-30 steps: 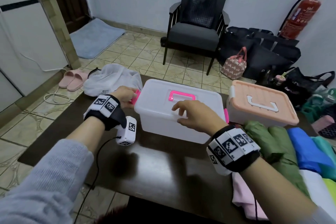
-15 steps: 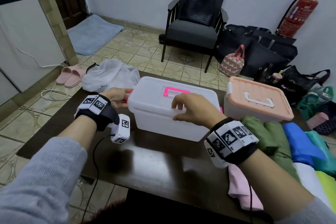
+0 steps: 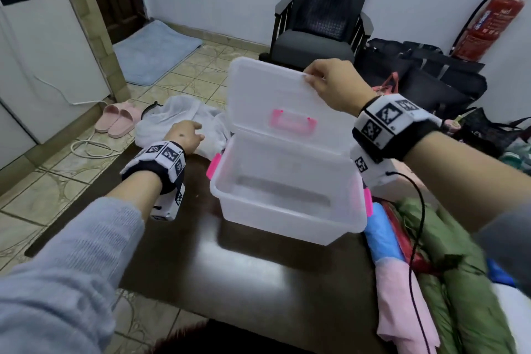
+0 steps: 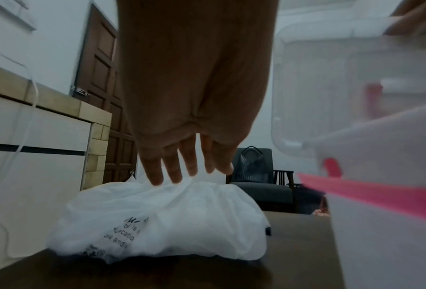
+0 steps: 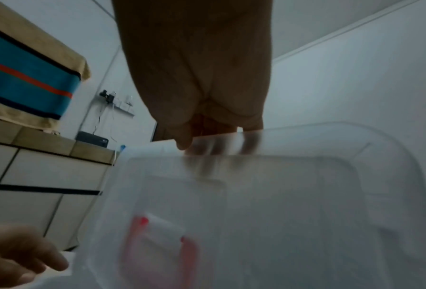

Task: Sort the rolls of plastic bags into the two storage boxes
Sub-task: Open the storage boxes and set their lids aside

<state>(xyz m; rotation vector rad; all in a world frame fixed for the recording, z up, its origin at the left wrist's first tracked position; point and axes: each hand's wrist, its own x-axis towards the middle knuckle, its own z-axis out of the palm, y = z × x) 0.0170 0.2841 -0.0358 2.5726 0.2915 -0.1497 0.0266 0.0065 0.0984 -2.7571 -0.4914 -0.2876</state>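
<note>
A clear storage box [image 3: 287,224] with pink latches stands uncovered in the middle of the dark table [image 3: 244,282], and nothing lies inside it. My right hand [image 3: 324,80] pinches the top edge of its clear lid [image 3: 273,95], which stands nearly upright above the box. In the right wrist view my fingers [image 5: 207,136] curl over the lid [image 5: 281,195]. My left hand [image 3: 186,135] hovers left of the box, its fingers [image 4: 182,172] straight and reaching down onto a white plastic bag [image 4: 157,215]. Green [image 3: 459,253], blue [image 3: 379,233] and pink [image 3: 399,304] rolls lie at the table's right.
The white plastic bag [image 3: 178,118] sits on the table's far left corner. My right wrist mostly hides the second box. Beyond the table stand a dark armchair [image 3: 316,46], black bags [image 3: 431,75] and a fire extinguisher [image 3: 485,29]. Pink slippers [image 3: 117,121] lie on the floor at left.
My right hand has lifted the lid up off the clear box. My left hand has let go of the pink side latch and moved left to the white bag.
</note>
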